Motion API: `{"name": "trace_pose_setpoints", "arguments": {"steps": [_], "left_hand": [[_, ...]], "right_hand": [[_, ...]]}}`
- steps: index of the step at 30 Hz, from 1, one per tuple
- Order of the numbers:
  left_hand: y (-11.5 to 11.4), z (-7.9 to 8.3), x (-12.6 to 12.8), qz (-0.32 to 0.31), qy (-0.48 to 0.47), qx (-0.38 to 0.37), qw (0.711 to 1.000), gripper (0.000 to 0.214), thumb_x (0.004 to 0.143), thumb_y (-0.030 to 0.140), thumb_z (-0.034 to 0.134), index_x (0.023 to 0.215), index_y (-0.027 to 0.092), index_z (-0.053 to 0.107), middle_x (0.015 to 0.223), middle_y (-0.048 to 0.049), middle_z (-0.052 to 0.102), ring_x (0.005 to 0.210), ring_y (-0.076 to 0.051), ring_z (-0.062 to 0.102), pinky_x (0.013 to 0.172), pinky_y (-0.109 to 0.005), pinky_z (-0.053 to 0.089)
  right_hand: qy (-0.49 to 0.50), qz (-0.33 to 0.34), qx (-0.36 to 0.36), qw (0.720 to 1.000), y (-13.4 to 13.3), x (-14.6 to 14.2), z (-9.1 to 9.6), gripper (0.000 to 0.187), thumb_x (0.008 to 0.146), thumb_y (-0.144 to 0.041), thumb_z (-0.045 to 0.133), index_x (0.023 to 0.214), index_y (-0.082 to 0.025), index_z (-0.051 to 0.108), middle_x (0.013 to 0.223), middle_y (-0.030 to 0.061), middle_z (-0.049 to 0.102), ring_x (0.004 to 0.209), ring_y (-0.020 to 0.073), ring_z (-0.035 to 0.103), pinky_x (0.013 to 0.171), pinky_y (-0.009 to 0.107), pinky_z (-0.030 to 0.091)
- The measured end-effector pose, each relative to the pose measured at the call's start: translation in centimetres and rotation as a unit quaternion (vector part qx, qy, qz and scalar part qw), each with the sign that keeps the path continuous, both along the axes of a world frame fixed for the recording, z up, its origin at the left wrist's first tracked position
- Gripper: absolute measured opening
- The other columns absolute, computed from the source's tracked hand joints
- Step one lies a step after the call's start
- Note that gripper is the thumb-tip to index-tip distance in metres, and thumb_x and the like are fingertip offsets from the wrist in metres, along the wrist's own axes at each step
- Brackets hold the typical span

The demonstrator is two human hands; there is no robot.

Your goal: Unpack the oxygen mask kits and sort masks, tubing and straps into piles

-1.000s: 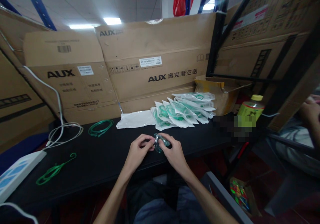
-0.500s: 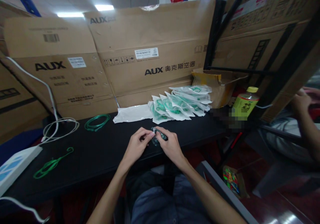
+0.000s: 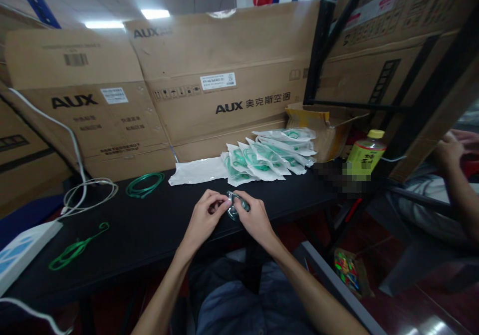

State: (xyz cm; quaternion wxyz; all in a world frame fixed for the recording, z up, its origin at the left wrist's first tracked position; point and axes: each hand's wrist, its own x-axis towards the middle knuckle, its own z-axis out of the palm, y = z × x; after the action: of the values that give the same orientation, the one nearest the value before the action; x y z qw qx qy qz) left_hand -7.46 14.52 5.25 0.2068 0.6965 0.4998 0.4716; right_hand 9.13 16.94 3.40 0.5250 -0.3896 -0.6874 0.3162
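Observation:
Close to the front edge of the black table (image 3: 149,225), both hands work on one small clear plastic piece (image 3: 232,212) with a dark green tint. Its exact kind cannot be made out. My left hand (image 3: 206,216) pinches at its left edge, thumb and forefinger together. My right hand (image 3: 255,219) is closed around its right side, fingers curled over and partly hiding it. Behind the hands lie several white pouches (image 3: 258,160) with green tubing inside, fanned in an overlapping row. A flat white pouch (image 3: 198,170) extends from their left end.
Coiled green tubing (image 3: 145,184) and a bundled green cord (image 3: 77,251) lie to the left, near a white power strip (image 3: 26,250) and cable. Cardboard (image 3: 232,75) walls the back. A yellow-capped bottle (image 3: 366,153) stands right; another person's arm (image 3: 458,175) is beyond.
The hands stay in nearly the same place on the clear piece, with only slight finger movement. The whole view has shifted a little.

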Motion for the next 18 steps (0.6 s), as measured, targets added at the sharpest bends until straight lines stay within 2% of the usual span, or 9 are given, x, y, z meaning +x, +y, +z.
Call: {"name": "trace_pose_setpoints", "arguments": {"steps": [2,4,6,8,14,18], "left_hand": [[0.05,0.0,-0.03,0.008,-0.011,0.015,1.0,0.025,0.089,0.041,0.07,0.107,0.023,0.072,0.106,-0.0046,0.063,0.084,-0.017,0.059,0.072,-0.026,0.049],[0.01,0.11,-0.05,-0.012,-0.008,0.029,0.999,0.03,0.091,0.038,0.068,0.119,0.026,0.069,0.122,-0.0065,0.064,0.103,-0.021,0.062,0.086,-0.03,0.051],[-0.11,0.31,-0.04,-0.045,0.017,0.034,0.998,0.03,0.095,0.036,0.063,0.122,0.028,0.07,0.132,-0.0066,0.064,0.122,-0.024,0.058,0.103,-0.036,0.046],[-0.25,0.52,-0.04,-0.064,0.033,0.029,0.997,0.028,0.095,0.036,0.063,0.121,0.029,0.072,0.136,-0.0063,0.064,0.129,-0.025,0.056,0.112,-0.041,0.04],[-0.31,0.63,-0.12,-0.077,0.004,0.016,0.997,0.031,0.092,0.036,0.068,0.121,0.026,0.071,0.133,-0.0077,0.066,0.126,-0.026,0.059,0.11,-0.04,0.043],[-0.04,0.31,-0.45,-0.045,-0.036,-0.002,0.998,0.032,0.091,0.038,0.068,0.12,0.024,0.07,0.125,-0.0068,0.07,0.118,-0.025,0.063,0.104,-0.037,0.047]], "right_hand": [[0.0,0.002,-0.006,1.0,0.04,0.11,-0.09,0.026,0.094,-0.03,0.052,0.106,-0.022,0.074,0.099,0.0039,0.079,0.086,0.0219,0.073,0.08,0.03,0.053],[0.001,0.004,-0.011,1.0,0.1,0.23,-0.15,0.026,0.094,-0.031,0.053,0.106,-0.022,0.075,0.098,0.004,0.079,0.086,0.0222,0.073,0.08,0.03,0.053],[0.004,0.005,-0.013,1.0,0.15,0.31,-0.15,0.026,0.094,-0.033,0.053,0.106,-0.022,0.074,0.1,0.004,0.079,0.089,0.0226,0.073,0.083,0.031,0.053],[0.009,0.004,-0.014,1.0,0.19,0.36,-0.07,0.024,0.095,-0.034,0.054,0.105,-0.023,0.073,0.101,0.0038,0.078,0.091,0.0228,0.072,0.085,0.032,0.052],[0.023,0.023,-0.023,0.999,0.02,0.6,0.29,0.023,0.097,-0.042,0.054,0.104,-0.023,0.065,0.083,0.0009,0.074,0.075,0.0199,0.071,0.071,0.029,0.053],[0.026,0.068,-0.024,0.997,-0.14,0.97,0.48,0.026,0.095,-0.045,0.057,0.108,-0.023,0.065,0.097,0.0023,0.074,0.084,0.0193,0.071,0.076,0.029,0.054]]}}
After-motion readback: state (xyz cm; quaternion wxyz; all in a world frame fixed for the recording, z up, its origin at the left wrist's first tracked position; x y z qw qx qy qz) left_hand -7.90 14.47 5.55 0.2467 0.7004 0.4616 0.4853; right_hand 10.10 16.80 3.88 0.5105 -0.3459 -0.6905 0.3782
